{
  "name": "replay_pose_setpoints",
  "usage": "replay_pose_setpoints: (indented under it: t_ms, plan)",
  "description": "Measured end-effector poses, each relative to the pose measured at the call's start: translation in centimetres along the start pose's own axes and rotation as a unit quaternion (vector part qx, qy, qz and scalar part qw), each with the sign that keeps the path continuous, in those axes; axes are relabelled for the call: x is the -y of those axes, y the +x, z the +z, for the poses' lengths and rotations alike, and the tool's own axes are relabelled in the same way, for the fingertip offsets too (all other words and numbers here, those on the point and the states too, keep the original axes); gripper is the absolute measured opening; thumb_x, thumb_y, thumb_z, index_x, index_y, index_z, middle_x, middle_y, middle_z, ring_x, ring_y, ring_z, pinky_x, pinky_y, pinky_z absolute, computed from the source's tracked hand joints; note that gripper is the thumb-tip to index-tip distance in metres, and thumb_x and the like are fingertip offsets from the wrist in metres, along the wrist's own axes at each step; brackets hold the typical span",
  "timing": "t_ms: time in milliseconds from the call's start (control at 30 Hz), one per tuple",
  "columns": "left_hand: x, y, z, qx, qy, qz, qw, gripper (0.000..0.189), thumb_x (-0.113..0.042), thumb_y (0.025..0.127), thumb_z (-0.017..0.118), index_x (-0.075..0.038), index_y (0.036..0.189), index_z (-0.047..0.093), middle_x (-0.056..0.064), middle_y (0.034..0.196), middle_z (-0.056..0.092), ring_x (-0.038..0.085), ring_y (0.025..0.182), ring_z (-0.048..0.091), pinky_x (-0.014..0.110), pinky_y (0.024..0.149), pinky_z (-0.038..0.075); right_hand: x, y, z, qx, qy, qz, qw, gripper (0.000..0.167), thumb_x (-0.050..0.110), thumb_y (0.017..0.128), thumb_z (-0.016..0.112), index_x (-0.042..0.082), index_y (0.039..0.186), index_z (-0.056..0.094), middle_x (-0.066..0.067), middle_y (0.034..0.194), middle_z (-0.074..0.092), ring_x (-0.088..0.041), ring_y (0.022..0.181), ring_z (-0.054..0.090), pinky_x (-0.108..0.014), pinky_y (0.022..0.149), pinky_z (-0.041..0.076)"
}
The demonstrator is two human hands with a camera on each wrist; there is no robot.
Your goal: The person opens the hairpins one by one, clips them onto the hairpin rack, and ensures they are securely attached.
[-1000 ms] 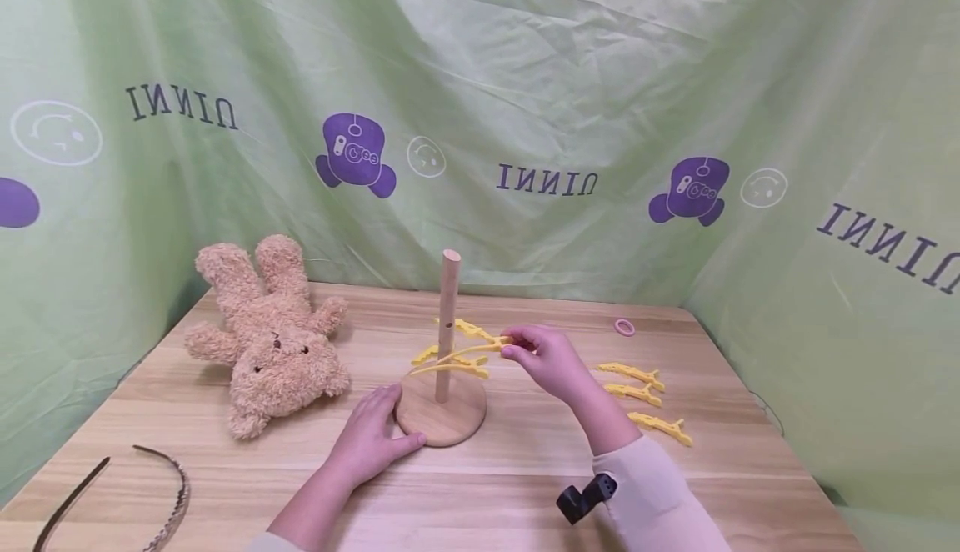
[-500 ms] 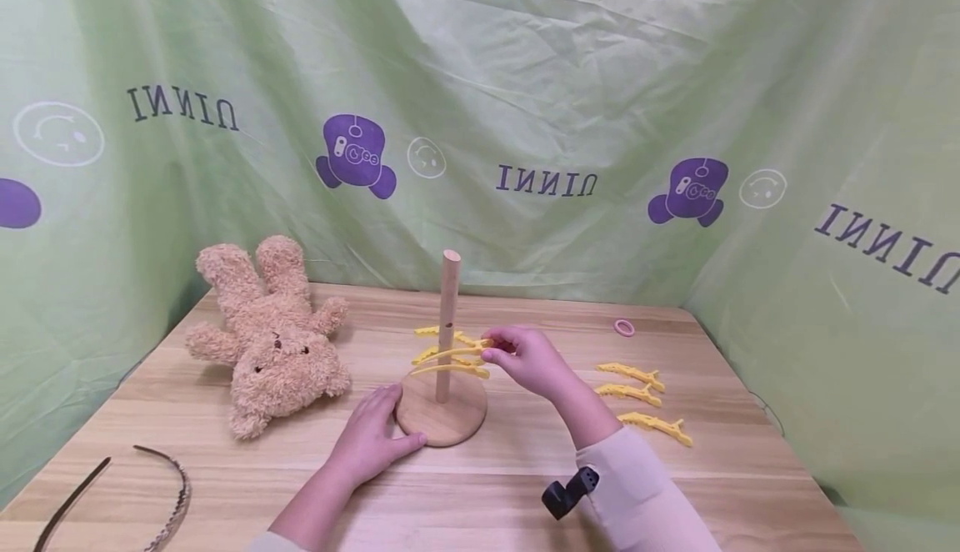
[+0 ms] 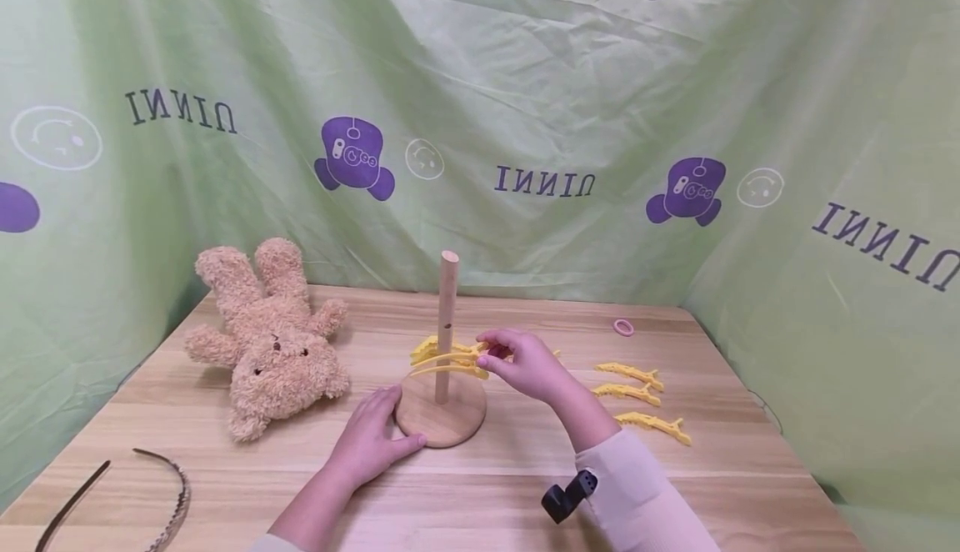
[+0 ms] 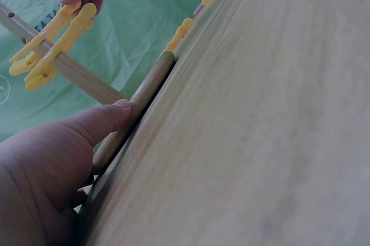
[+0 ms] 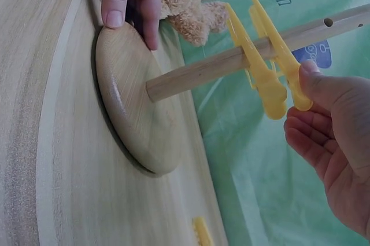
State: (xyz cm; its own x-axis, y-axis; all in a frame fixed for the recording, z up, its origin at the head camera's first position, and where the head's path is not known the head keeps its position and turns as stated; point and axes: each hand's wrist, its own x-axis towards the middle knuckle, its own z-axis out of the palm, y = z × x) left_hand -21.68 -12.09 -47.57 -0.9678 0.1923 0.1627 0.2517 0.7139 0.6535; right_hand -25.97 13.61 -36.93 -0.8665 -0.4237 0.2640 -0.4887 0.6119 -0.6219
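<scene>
A wooden stand has an upright post (image 3: 448, 285) and a round base (image 3: 442, 429). My left hand (image 3: 371, 444) grips the base's left rim, thumb on the near edge in the head view. In the right wrist view, my right hand (image 5: 347, 124) pinches the handle end of a yellow hair clip (image 5: 283, 49) between thumb and fingers. Its two jaws lie on either side of the post. Just below it, a second yellow hair clip (image 5: 269, 87) sits across the post the same way, nearer the base.
Several more yellow hair clips (image 3: 652, 427) lie on the table at the right. Behind them is a pink ring (image 3: 623, 328). A plush bear (image 3: 277, 352) lies at the left. A dark headband (image 3: 180, 494) is cut off at the lower left. Green cloth (image 3: 525, 235) hangs behind.
My right hand has moved left, carrying the hair clip farther across the post. The clip's far jaw has dropped, so its jaws stand closer together. My left hand stays on the base.
</scene>
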Motion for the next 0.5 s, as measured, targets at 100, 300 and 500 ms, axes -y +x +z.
replay_pose_setpoints:
  t_ms: [100,300,500]
  plan:
    - [0.0,0.0,0.0,0.001,0.000,0.000,1.0000,0.094,-0.049,0.076,0.078,0.008,0.142,0.043,0.026,0.148,0.044,0.046,0.142,0.034,0.059,0.119,0.023,-0.2,-0.2,0.0,0.002,0.003,0.004,1.0000,0.039,0.021,0.091,0.070,-0.001,0.123,0.065,-0.011,0.102,0.072,-0.019,0.092,0.066,-0.034,0.084,0.057]
    - [0.0,0.0,0.1,-0.003,0.007,0.002,1.0000,0.093,-0.049,0.076,0.078,0.009,0.141,0.044,0.026,0.147,0.045,0.046,0.141,0.035,0.059,0.119,0.024,-0.7,-0.9,-0.1,-0.007,0.022,-0.012,0.9997,0.054,0.024,0.089,0.073,0.000,0.134,0.056,-0.016,0.124,0.066,-0.029,0.107,0.064,-0.044,0.094,0.055]
    - [0.0,0.0,0.0,-0.003,0.010,0.002,0.9999,0.093,-0.049,0.076,0.078,0.009,0.141,0.044,0.026,0.147,0.045,0.045,0.141,0.035,0.059,0.119,0.024,-1.7,-2.4,-0.6,-0.043,0.024,-0.002,0.9988,0.054,0.022,0.087,0.075,0.004,0.134,0.057,-0.015,0.131,0.062,-0.032,0.113,0.062,-0.048,0.096,0.054]
